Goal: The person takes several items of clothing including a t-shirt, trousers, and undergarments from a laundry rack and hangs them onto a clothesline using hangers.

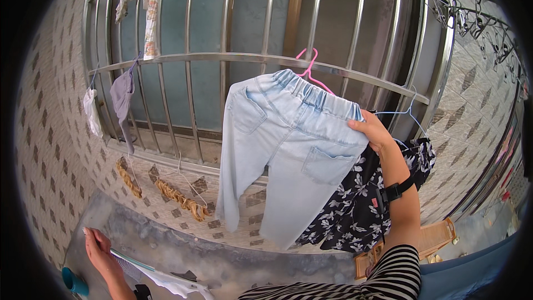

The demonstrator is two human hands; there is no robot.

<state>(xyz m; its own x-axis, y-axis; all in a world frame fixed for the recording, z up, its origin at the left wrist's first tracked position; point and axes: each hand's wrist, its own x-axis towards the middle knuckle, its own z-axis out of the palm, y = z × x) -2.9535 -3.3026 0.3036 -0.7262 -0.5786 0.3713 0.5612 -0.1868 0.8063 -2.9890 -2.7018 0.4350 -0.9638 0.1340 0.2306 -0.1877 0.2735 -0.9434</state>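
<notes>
Light-blue denim trousers [300,122] with an elastic waistband hang tilted in front of the window bars. A pink hanger [311,69] rises from the waistband, its hook at the horizontal rail. My right hand [371,130] grips the right end of the waistband, thumb on the near side and the other fingers mostly hidden behind. At the lower left, my left hand [101,253] is raised with loosely bent, slightly parted fingers, and I see nothing in it. Behind the trousers, black cloth with white flowers [355,211] hangs below a blue hanger [410,112].
Metal window bars [191,55] span the wall. Small garments [122,97] hang at the left, and braided straw-coloured pieces [180,200] lower down. Black clip hangers [477,19] hang upper right. Below are a teal container [75,281], white cloth [172,283] and a wooden item [436,239].
</notes>
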